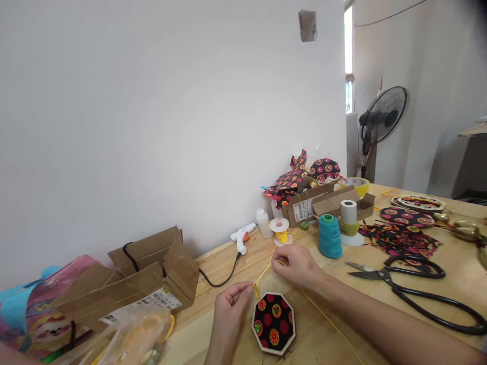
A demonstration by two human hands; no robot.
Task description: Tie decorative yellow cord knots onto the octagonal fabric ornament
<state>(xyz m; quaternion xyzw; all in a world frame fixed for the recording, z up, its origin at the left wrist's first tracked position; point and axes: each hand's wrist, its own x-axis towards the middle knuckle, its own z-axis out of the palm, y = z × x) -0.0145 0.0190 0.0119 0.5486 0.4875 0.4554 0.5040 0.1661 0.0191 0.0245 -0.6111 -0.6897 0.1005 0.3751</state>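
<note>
Head view: both hands work near the front edge of a wooden table [224,253]. The left hand [229,303] comes up from the near edge, thumb and forefinger pinched on a yellow cord [264,274] at a small knot, just beside the top left edge of an octagonal fabric-covered piece [274,322]. That piece lies flat on the table, black with red and yellow dots, directly right of the left hand. The right hand [298,264] sits a little farther and to the right, its fingertips closed on the same cord, which runs taut between the two hands. More of the cord trails toward the near right beside the right forearm.

Farther off stand a spool of yellow cord [281,232], a teal thread cone [329,236] and a white spool [348,217]. A glue gun [241,238] lies by the wall to the left of them, its black lead curving toward an open cardboard box [152,276]. Large black scissors [414,288] lie to the right, with patterned fabric pieces [403,233] beyond. A standing fan [382,117] is at the far right.
</note>
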